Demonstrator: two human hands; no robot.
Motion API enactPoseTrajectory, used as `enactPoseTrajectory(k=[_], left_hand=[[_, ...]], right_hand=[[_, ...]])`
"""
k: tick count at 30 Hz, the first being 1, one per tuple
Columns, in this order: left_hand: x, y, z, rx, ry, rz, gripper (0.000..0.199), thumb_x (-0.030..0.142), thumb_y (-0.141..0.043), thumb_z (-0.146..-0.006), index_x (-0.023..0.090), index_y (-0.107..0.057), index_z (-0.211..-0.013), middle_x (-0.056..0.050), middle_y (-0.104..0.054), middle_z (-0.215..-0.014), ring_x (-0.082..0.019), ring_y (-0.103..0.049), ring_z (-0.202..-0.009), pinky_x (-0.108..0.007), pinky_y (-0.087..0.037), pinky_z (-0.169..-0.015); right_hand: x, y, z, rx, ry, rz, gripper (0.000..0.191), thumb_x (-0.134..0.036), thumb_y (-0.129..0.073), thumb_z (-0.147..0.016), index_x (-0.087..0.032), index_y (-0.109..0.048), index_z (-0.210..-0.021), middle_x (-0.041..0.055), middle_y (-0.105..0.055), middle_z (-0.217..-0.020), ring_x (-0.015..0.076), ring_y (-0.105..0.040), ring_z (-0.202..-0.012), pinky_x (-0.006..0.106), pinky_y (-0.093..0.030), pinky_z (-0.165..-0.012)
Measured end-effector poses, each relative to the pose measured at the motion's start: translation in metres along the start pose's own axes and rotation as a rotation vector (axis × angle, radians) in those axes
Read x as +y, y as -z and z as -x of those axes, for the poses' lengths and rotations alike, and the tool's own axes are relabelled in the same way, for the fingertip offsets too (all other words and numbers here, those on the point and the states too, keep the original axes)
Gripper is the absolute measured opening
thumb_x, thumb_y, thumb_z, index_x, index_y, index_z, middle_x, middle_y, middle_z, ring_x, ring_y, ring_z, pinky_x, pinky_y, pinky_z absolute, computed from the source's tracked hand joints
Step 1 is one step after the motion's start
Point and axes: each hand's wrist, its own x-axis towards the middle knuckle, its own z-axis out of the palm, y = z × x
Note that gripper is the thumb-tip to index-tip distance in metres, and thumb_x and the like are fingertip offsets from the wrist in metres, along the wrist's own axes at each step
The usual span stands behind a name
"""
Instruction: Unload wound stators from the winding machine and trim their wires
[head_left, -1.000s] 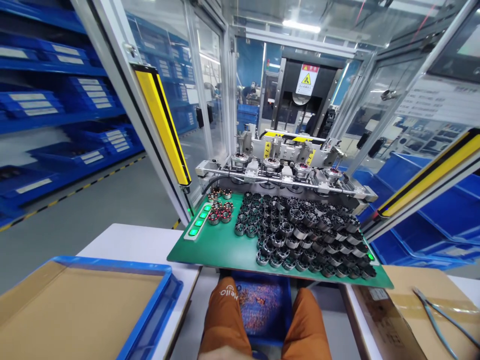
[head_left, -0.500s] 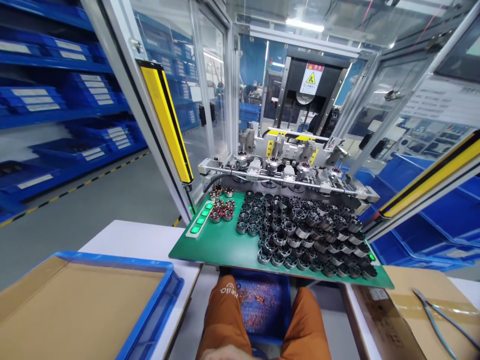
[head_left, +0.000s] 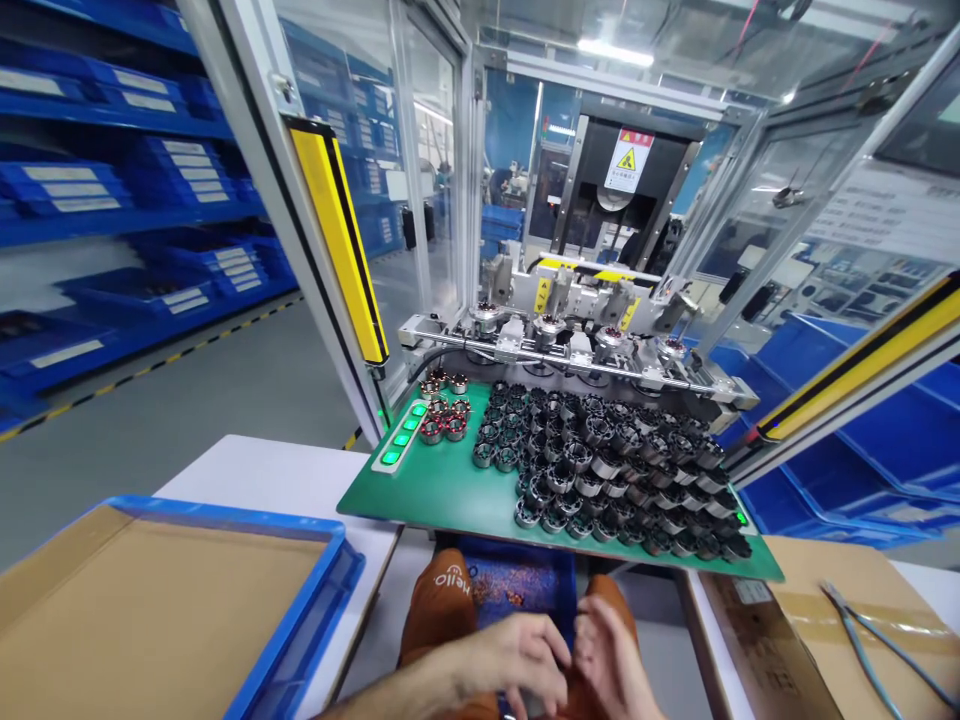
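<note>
My left hand (head_left: 521,660) is above my lap, palm down, its fingers loosely bent and apart with nothing seen in them. Close beside it, my right hand (head_left: 606,645) is half curled with its palm turned inward; I see nothing in it. Ahead of both hands, a green work surface (head_left: 442,495) bears dark motor stator cores (head_left: 577,455) in stacked rows. Several copper-wound stators (head_left: 442,430) sit at its left. More wound parts sit on the machine's fixture (head_left: 547,330) behind.
A blue tray (head_left: 330,545) with a cardboard sheet lies at left. Pliers (head_left: 847,610) rest on a cardboard box (head_left: 802,560) at right. Below the green surface is a blue bin (head_left: 525,570) with copper scraps. Yellow light-curtain posts (head_left: 337,240) flank the machine.
Both my hands have come up into view over my lap; before, only part of one showed at the bottom edge. The stators and fixture look unchanged.
</note>
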Motion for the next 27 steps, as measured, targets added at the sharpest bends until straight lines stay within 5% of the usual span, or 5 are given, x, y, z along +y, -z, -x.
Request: enactPoseTrajectory(k=[6, 11, 16, 21, 27], left_hand=[[0.021, 0.029, 0.007, 0.555, -0.100, 0.282, 0.110, 0.122, -0.070, -0.060, 0.024, -0.059, -0.109, -0.013, -0.081, -0.116, -0.025, -0.077, -0.093, -0.028, -0.057, -0.059], [0.047, 0.036, 0.016, 0.922, -0.264, 0.455, 0.067, 0.079, -0.070, -0.095, 0.020, -0.061, -0.126, -0.013, -0.078, -0.114, -0.024, -0.076, -0.085, -0.030, -0.059, -0.059], [0.068, 0.048, 0.019, 1.125, -0.369, 0.448, 0.059, 0.035, -0.086, -0.085, 0.018, -0.068, -0.138, -0.010, -0.076, -0.119, -0.025, -0.079, -0.082, -0.032, -0.062, -0.057], [0.087, 0.063, 0.030, 1.253, -0.492, 0.532, 0.031, 0.027, -0.078, -0.097, 0.020, -0.077, -0.128, -0.008, -0.081, -0.137, -0.018, -0.075, -0.086, -0.027, -0.064, -0.063], [0.111, 0.090, 0.047, 1.501, -0.760, 0.765, 0.012, 0.016, -0.068, -0.095, 0.020, -0.073, -0.105, 0.001, -0.076, -0.102, -0.013, -0.066, -0.080, -0.017, -0.051, -0.057]], right_hand=[[-0.090, 0.089, 0.002, 0.762, 0.255, -0.337, 0.073, -0.083, -0.077, -0.075, -0.029, -0.058, -0.121, 0.0024, -0.078, -0.086, 0.0174, -0.060, -0.058, 0.029, -0.055, -0.056], [-0.140, 0.111, -0.032, 0.813, 0.437, -0.363, 0.055, -0.076, -0.073, -0.087, -0.030, -0.061, -0.115, -0.0048, -0.070, -0.078, 0.0173, -0.058, -0.058, 0.027, -0.048, -0.055], [-0.146, 0.110, -0.063, 0.868, 0.531, -0.383, 0.061, -0.071, -0.082, -0.080, -0.026, -0.071, -0.120, 0.0014, -0.082, -0.093, 0.0228, -0.070, -0.076, 0.036, -0.060, -0.069], [-0.139, 0.114, -0.072, 0.903, 0.570, -0.423, 0.060, -0.070, -0.077, -0.076, -0.027, -0.074, -0.118, 0.0033, -0.084, -0.099, 0.0254, -0.071, -0.083, 0.041, -0.066, -0.076], [-0.139, 0.111, -0.075, 0.892, 0.606, -0.419, 0.075, -0.076, -0.075, -0.077, -0.024, -0.078, -0.130, 0.0099, -0.088, -0.123, 0.0324, -0.080, -0.115, 0.046, -0.071, -0.090]])
